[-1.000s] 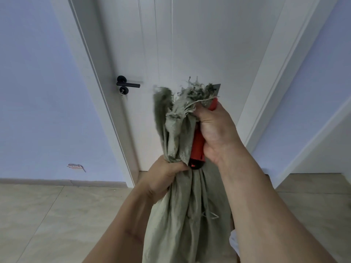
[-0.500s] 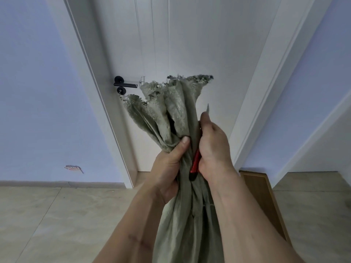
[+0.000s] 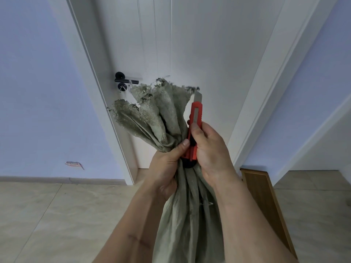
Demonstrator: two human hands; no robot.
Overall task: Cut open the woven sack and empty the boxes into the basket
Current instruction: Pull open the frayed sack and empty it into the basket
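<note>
Now the left hand (image 3: 167,168) squeezes the neck of the grey-green woven sack (image 3: 182,215), held up by the white door (image 3: 190,44); the right hand (image 3: 210,149) grips a red box knife (image 3: 195,120), blade out; the frayed top looks loose, but no boxes or basket show, so emptying is left.

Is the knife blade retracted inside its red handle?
No: the knife, gripped by the right hand, has its metal blade sticking out past the handle's top, beside the sack.
</note>
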